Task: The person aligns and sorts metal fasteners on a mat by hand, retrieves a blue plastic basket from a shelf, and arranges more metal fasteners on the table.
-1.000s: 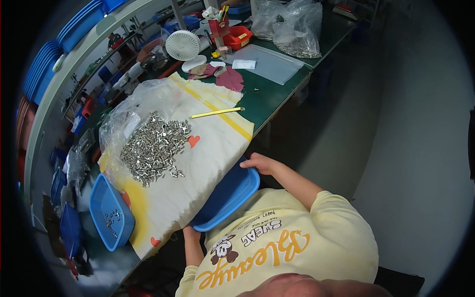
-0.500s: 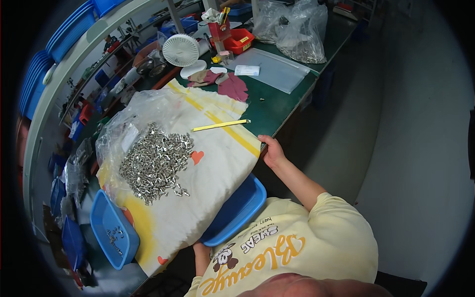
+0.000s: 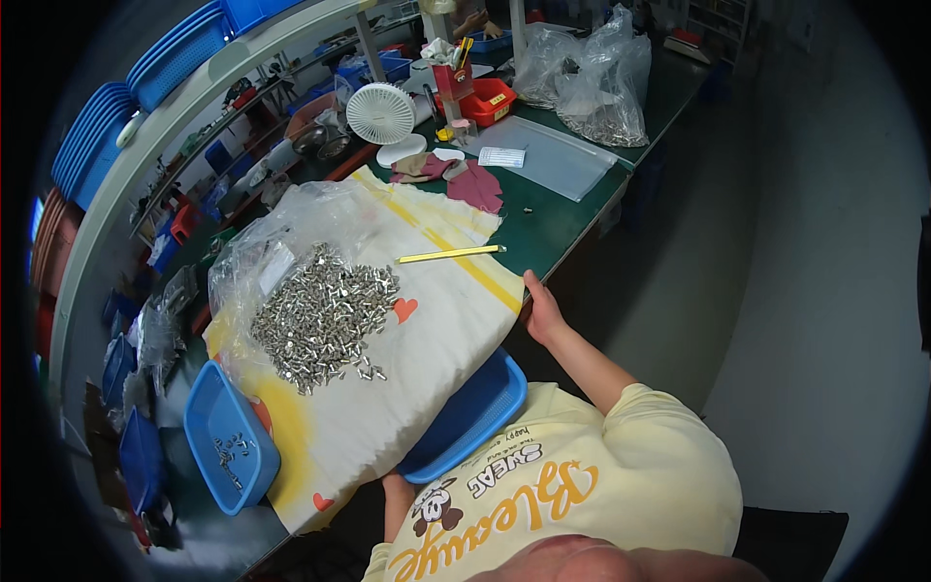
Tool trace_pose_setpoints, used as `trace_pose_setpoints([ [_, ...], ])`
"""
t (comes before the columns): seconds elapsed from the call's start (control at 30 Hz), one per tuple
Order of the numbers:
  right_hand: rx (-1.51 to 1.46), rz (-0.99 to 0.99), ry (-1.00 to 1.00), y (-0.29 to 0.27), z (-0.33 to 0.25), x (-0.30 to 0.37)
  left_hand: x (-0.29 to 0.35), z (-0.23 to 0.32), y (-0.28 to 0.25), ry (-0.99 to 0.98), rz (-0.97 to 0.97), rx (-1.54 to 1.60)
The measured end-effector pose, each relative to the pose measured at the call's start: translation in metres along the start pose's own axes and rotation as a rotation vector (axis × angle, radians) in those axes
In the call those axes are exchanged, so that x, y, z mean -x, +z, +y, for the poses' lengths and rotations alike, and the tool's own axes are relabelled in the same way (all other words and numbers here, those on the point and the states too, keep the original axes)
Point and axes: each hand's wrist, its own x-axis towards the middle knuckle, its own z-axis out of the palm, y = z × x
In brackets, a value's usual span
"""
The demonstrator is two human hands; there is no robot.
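My right hand (image 3: 546,312) is at the table edge beside the corner of a white and yellow cloth (image 3: 417,359). Its thumb lies along the edge, and its other fingers curl down, partly hidden. Low in the picture, my left hand (image 3: 396,488) reaches under the near side of a blue tray (image 3: 475,412); its fingers are out of sight. That tray sits against my body, partly beneath the overhanging cloth. On the cloth lies a heap of small silvery screw-like metal parts (image 3: 320,315), with a clear plastic bag (image 3: 252,238) behind it. A thin yellow stick (image 3: 451,254) rests nearby.
Left of the cloth, another blue tray (image 3: 233,441) holds several metal parts. Farther back stand a white fan (image 3: 380,113), a red bin (image 3: 488,101) and filled plastic bags (image 3: 601,82). Maroon gloves (image 3: 472,186) lie near a clear sheet (image 3: 572,165). Stacked blue baskets (image 3: 95,145) line the left.
The whole view has shifted slightly, so the table's contents appear farther right and a bit lower at the back. Both hands stay in nearly the same places.
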Motion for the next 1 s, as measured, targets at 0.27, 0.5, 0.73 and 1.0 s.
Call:
trace_pose_setpoints([
  [0.27, 1.146, -0.595, 0.142, -0.017, 0.008, 0.052, 0.003, 0.012, -0.010, -0.082, 0.007, 0.017],
  [0.5, 1.267, -0.355, 0.438, 0.006, 0.018, 0.041, -0.016, 0.024, -0.002, -0.122, -0.023, 0.046],
  [0.73, 1.308, -0.306, 0.667, -0.009, -0.053, 0.003, -0.021, 0.031, 0.004, -0.150, -0.039, 0.074],
  [1.0, 0.750, -0.326, 0.778, -0.075, -0.134, 0.036, -0.016, 0.014, 0.017, -0.206, -0.090, 0.151],
])
